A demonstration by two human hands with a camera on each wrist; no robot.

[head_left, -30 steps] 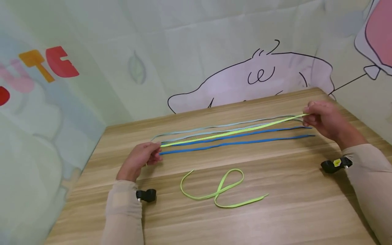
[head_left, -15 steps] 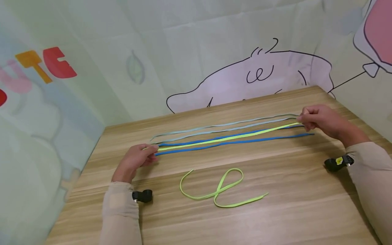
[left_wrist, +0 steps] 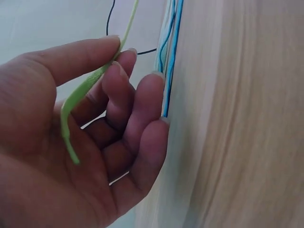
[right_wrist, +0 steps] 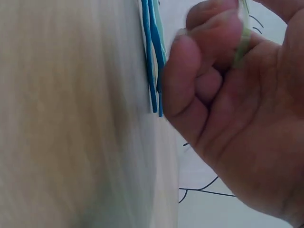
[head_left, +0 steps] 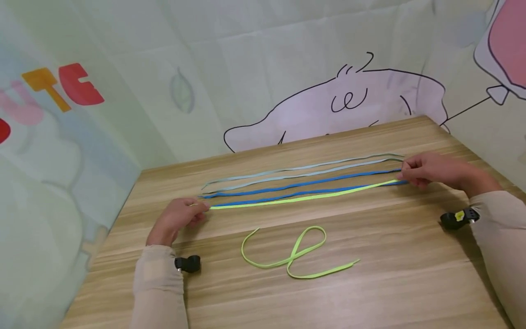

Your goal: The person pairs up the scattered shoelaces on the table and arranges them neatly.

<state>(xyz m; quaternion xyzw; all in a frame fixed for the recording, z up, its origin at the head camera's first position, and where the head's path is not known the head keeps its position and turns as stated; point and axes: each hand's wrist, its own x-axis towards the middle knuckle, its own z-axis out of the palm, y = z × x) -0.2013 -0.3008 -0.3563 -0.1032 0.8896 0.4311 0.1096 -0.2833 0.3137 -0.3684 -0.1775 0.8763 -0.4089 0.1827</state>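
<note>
A yellow-green shoelace (head_left: 304, 198) is stretched between my two hands in the head view, just in front of the nearer of two blue shoelaces (head_left: 316, 182). My left hand (head_left: 178, 218) pinches its left end between thumb and fingertips; in the left wrist view the loose tip (left_wrist: 71, 142) hangs across the palm. At the other end my right hand (head_left: 435, 171) pinches the lace, and its tail (right_wrist: 241, 50) runs into the palm. Beyond the blue pair lie two pale grey-green shoelaces (head_left: 296, 169), roughly parallel.
A second yellow-green shoelace (head_left: 292, 259) lies looped nearer to me on the wooden table (head_left: 230, 297). Behind the table hangs a printed backdrop (head_left: 287, 68), which also covers the left side.
Both hands have brought the stretched yellow-green shoelace nearer to me and lower, from over the pale laces, across the blue pair, to the front of the row. The looped lace stays put.
</note>
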